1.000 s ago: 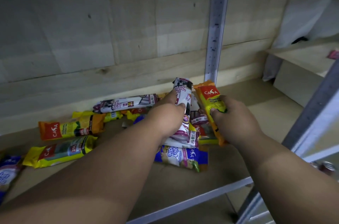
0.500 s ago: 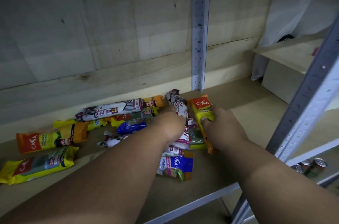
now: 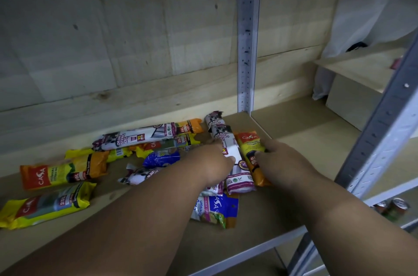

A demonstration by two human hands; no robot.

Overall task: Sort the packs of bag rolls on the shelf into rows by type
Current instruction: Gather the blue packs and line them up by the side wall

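Now both hands are down on the shelf (image 3: 305,138) at centre frame, side by side. The left hand (image 3: 210,162) grips a white draw-string pack (image 3: 235,162), fingers curled over its middle; the right hand (image 3: 280,162) clutches an orange Casa pack (image 3: 251,151) just to the right. Both packs run lengthwise away from the camera, toward the back board, nearly parallel and touching. That's the key line: long axes pointing front to back, so they look set to start neighbouring rows. A second draw-string pack (image 3: 214,120) lies just beyond the left hand. The remaining packs sprawl crosswise at left: another draw-string pack (image 3: 133,138) and the orange-and-yellow pack (image 3: 63,173) both run left to right. They sit nearer the left hand and need turning.
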